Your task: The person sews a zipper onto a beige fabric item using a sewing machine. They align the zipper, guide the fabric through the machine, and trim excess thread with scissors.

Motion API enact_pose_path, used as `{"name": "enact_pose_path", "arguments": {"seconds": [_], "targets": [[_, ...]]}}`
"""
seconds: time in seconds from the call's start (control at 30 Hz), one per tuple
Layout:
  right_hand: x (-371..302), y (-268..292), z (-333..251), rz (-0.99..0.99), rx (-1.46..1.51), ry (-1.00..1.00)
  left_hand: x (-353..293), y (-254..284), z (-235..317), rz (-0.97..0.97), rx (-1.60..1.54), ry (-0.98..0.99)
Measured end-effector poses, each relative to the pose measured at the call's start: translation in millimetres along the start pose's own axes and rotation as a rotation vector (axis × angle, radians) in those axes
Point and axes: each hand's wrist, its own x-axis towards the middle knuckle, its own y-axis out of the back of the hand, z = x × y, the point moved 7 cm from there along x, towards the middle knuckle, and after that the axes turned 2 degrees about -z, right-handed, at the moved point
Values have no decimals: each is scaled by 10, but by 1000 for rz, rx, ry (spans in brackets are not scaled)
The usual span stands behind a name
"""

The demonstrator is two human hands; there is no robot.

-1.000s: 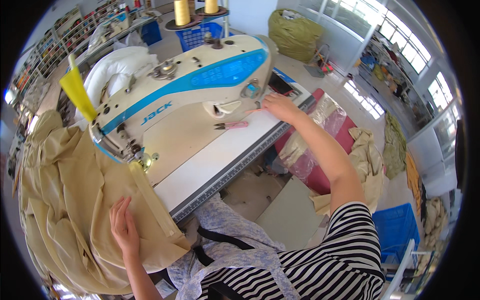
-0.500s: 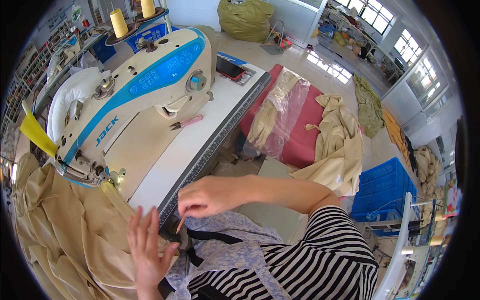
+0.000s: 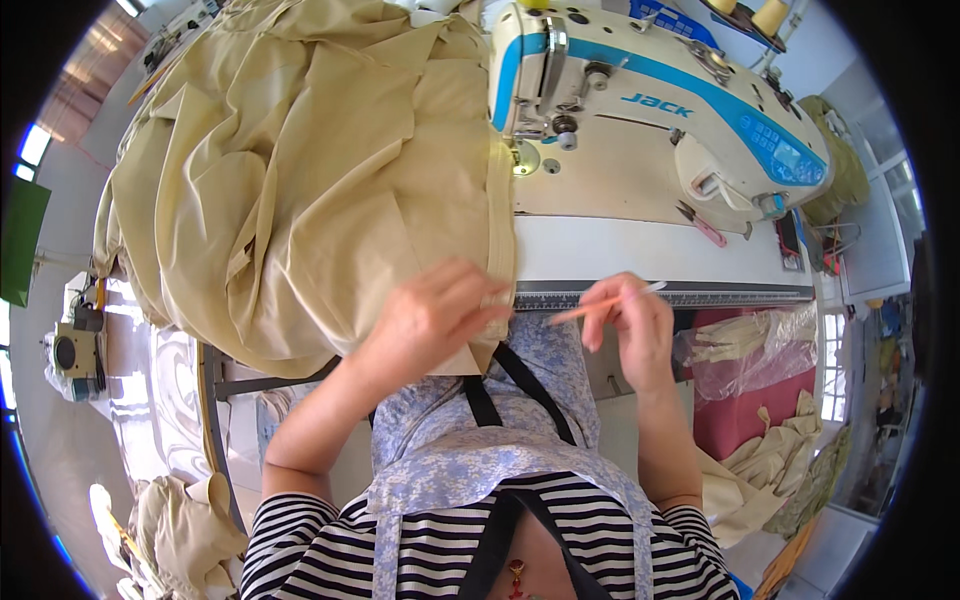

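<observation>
Head view, sewing station, one operator, two bare hands.

Item: khaki cloth point(image 3: 300, 190), one large piece, heaped in loose folds left of the sewing machine point(image 3: 640, 90); its near edge hangs over the table front. Narrow folded band point(image 3: 501, 225) along its right margin, running from beneath the needle area toward the operator.

Item: left hand point(image 3: 435, 308), over the cloth's near right corner, at the lower end of the band. Fingers half bent, tips blurred; whether they grip the cloth cannot be told.

Item: right hand point(image 3: 637, 325), raised before the table edge, right of the cloth and apart from it. Thumb and fingers pinched on one orange pencil point(image 3: 605, 305), white at the far end, its other end directed left toward the left hand; remaining fingers loosely curled.

Item: sewing machine, cream with blue trim, lamp lit at the needle.

Item: thread snips point(image 3: 704, 226), pink handle, lying on the table below the machine's right end.

Item: ruler strip point(image 3: 740, 298), dark, along the table's front edge.

Item: clear plastic bag point(image 3: 755, 350), khaki contents, on a red surface point(image 3: 735, 425) beyond the table's front edge, at right.

Item: floral apron point(image 3: 480, 455), blue and white, over a striped shirt point(image 3: 290, 545).
</observation>
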Motion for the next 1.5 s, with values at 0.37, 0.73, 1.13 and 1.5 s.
{"name": "enact_pose_path", "arguments": {"seconds": [0.37, 0.73, 1.13, 1.5], "targets": [[832, 28, 441, 157, -103, 119, 374, -326, -1243, -123, 293, 86], [1259, -266, 865, 92, -335, 119, 310, -306, -1244, -105, 213, 97], [1290, -298, 904, 80, -581, 163, 310, -277, -1236, -68, 185, 98], [1271, -284, 935, 105, -656, 132, 290, -290, -1246, -56, 205, 69]]}}
